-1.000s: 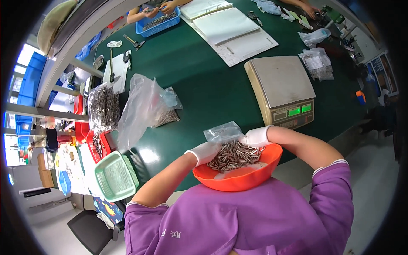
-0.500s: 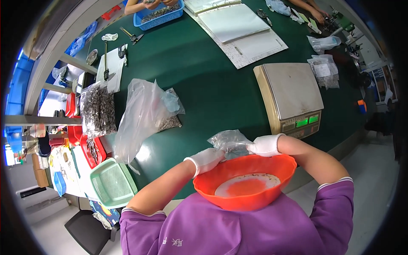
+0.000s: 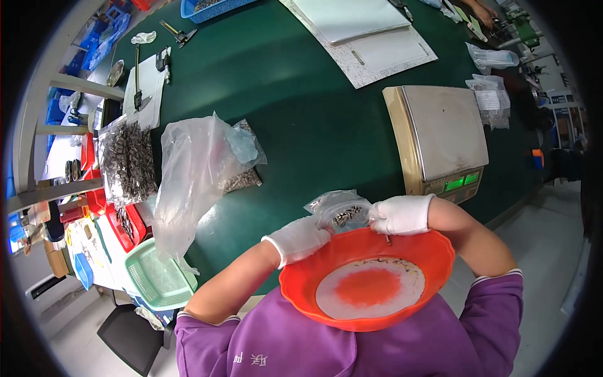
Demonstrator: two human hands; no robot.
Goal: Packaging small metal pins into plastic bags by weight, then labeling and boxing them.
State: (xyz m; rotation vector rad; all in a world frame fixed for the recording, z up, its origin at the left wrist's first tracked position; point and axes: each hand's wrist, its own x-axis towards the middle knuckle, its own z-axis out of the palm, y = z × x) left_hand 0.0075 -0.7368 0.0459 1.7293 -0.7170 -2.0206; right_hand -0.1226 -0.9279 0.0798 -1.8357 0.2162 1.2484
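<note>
Orange-red bowl [image 3: 364,323] nearest, tilted against the purple shirt [image 3: 295,339]; its floor shows a pale ring around an orange centre, dark specks along the far side. Both hands wear white gloves. Left hand [image 3: 298,240] at the bowl's far left rim: fingers curled in, closed on the near left edge of a small clear bag [image 3: 326,200]. Right hand [image 3: 402,215] at the far right rim: fingers bent, closed on the bag's right edge; one loose pin [image 3: 388,239] shows just below its fingertips. Cannot tell whether either hand also grips the rim. Bag lies just beyond the bowl, between the hands, metal pins [image 3: 348,215] inside it. To the left, a pale green basket [image 3: 139,278]; a large translucent bag [image 3: 188,182] drapes over its edge. Right, beyond the right hand: a scale [image 3: 443,132], display lit green, pan bare. Farther left, a packed bag of metal parts [image 3: 129,163], then a caliper [image 3: 164,63] on a white sheet [image 3: 151,85]. At the far side of the green table [image 3: 314,138]: open binder [image 3: 358,22], blue tray [image 3: 220,9], and, far right, another person's hand [image 3: 483,15].
</note>
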